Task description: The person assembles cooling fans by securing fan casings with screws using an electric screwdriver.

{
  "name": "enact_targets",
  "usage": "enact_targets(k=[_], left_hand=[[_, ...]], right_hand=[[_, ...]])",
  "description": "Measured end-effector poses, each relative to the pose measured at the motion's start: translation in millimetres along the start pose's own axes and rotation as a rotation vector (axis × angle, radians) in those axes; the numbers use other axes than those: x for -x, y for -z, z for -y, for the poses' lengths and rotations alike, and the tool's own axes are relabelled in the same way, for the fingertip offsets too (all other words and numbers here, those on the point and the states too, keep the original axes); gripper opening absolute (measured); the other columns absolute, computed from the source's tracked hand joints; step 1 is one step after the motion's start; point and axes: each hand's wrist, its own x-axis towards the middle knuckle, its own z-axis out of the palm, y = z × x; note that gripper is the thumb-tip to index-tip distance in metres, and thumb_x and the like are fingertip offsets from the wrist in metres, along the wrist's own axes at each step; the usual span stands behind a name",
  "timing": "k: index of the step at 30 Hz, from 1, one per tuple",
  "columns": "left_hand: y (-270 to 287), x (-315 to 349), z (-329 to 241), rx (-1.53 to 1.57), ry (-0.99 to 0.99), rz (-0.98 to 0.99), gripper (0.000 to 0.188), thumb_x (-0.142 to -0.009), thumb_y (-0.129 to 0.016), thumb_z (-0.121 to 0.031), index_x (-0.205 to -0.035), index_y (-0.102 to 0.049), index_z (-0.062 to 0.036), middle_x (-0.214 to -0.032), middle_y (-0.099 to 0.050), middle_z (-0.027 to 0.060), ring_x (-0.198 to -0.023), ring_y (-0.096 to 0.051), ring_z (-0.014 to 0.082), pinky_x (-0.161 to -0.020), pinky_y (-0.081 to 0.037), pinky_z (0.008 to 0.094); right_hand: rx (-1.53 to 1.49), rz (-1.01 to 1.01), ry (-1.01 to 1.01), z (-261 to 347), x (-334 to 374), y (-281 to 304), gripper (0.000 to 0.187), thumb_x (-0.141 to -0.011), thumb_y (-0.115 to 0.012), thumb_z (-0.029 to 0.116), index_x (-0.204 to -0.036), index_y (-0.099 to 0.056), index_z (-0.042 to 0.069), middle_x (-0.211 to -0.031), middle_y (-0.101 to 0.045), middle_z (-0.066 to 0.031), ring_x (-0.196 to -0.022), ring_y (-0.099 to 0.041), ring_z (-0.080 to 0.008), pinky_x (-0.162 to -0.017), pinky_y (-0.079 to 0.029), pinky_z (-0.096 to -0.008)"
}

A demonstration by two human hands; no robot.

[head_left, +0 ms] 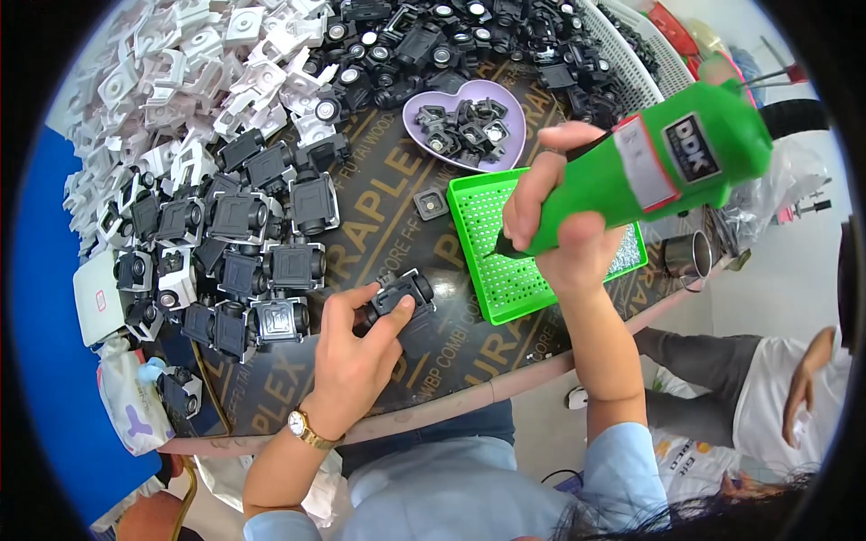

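Note:
My left hand (354,350) grips a small black boxy housing (397,298) with a round lens-like end, holding it low over the dark table, thumb and fingers around its sides. In my right hand (577,243) is a green electric screwdriver (731,135), with fingers wrapped round its body. Its dark tip points down over a green tray (489,314). The tray has a perforated plate with many small holes, and loose silvery screws (626,254) lie at its right end. A small square black part (431,204) rests on the table just left of the tray.
Black housings (239,216) stand in rows at left, beside a heap of white plastic parts (189,72). Black wheeled-looking parts (415,50) pile up behind a lilac heart-shaped bowl (516,135) of small parts. A metal cup (687,257) stands right. Another person (776,388) is at lower right.

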Motion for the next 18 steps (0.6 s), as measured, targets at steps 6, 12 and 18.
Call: enact_targets(k=[6, 12, 18], left_hand=[[0, -1, 0, -0.001, -0.017, 0.007, 0.046, -0.065, -0.065, 0.003, -0.109, -0.065, -0.0121, -0.107, -0.051, 0.0179, -0.089, -0.052, 0.0297, -0.07, -0.047, 0.0347], [2, 1, 1, -0.014, -0.019, 0.011, 0.046, -0.065, -0.067, 0.002, -0.109, -0.064, -0.0127, -0.106, -0.051, 0.0172, -0.088, -0.052, 0.0291, -0.069, -0.047, 0.0339], [0, -1, 1, 0.031, -0.009, -0.021, 0.05, -0.061, -0.075, -0.004, -0.109, -0.064, -0.0118, -0.096, -0.049, 0.0129, -0.082, -0.051, 0.0263, -0.064, -0.046, 0.0328]], right_hand=[[-0.049, -0.004, -0.04, -10, 0, -5, 0.073, -0.078, -0.064, 0.055, -0.118, -0.041, -0.002, -0.058, -0.049, -0.0046, -0.043, -0.046, -0.01, -0.042, -0.039, -0.0218], [-0.046, -0.008, -0.044, -9, 3, -9, 0.068, -0.075, -0.069, 0.05, -0.111, -0.043, -0.001, -0.058, -0.051, -0.0049, -0.043, -0.046, -0.0107, -0.041, -0.038, -0.0225], [-0.035, -0.044, -0.04, -7, 6, -15, 0.066, -0.073, -0.074, 0.045, -0.111, -0.044, 0.0, -0.058, -0.052, -0.0054, -0.043, -0.046, -0.0115, -0.042, -0.039, -0.0229]])
